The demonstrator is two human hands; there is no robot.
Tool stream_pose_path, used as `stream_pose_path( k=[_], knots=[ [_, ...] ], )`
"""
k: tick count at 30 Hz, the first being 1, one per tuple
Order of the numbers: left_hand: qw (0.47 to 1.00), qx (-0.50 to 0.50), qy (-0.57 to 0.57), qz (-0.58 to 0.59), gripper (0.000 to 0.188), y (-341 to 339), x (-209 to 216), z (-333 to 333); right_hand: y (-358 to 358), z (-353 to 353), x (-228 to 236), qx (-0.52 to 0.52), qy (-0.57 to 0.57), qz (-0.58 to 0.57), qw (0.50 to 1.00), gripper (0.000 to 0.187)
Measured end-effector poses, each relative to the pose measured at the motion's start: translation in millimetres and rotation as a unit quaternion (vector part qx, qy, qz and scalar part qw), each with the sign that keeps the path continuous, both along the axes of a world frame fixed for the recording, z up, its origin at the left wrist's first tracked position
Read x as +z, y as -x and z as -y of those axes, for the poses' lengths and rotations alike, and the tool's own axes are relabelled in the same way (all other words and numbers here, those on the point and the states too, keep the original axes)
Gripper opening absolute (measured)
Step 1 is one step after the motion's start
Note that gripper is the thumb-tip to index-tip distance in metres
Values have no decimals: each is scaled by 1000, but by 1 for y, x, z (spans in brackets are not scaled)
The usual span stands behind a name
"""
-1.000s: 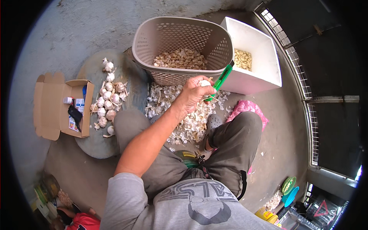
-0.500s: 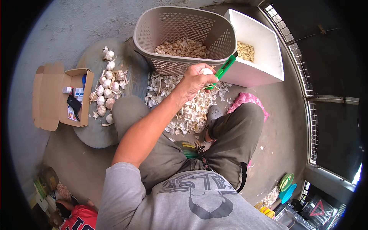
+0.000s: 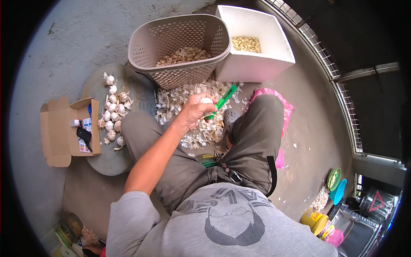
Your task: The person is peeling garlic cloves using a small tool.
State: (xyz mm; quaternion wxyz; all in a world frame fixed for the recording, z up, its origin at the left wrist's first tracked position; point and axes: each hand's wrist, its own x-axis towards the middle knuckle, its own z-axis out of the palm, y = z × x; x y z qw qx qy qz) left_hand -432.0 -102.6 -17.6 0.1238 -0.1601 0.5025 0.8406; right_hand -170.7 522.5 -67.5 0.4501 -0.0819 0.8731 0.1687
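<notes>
Far left: an open cardboard box (image 3: 55, 137) beside the round worktop (image 3: 112, 166). Loose garlic bulbs (image 3: 114, 112) lie grouped on this worktop; a knee bump at its edge could roll one off. Next: garlic skins (image 3: 168, 100) cover the floor before the plastic basket (image 3: 180, 73). Above them, my left hand (image 3: 196, 110) is closed around a garlic bulb (image 3: 206, 101) and a green cutter (image 3: 223, 101) together. Caution: this shared grip could let either item slip; I cannot tell whether the blade is out. If exposed, it could cut my fingers. Right: white foam box (image 3: 261, 70), then pink mesh bag (image 3: 286, 102). My right hand is out of view; its state cannot be told.
</notes>
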Motion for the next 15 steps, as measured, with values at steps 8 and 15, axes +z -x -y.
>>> stream_pose_path(
  k=[8, 15],
  knots=[
    [994, -64, 70, -57, 23, -19, -1, -17, 41, 11, -1, 6, -14, 49, 999, 34],
    [995, -3, 83, -46, 23, -13, -12, 0, 89, 35, -5, 22, -32, 113, 993, 34]
  ],
)
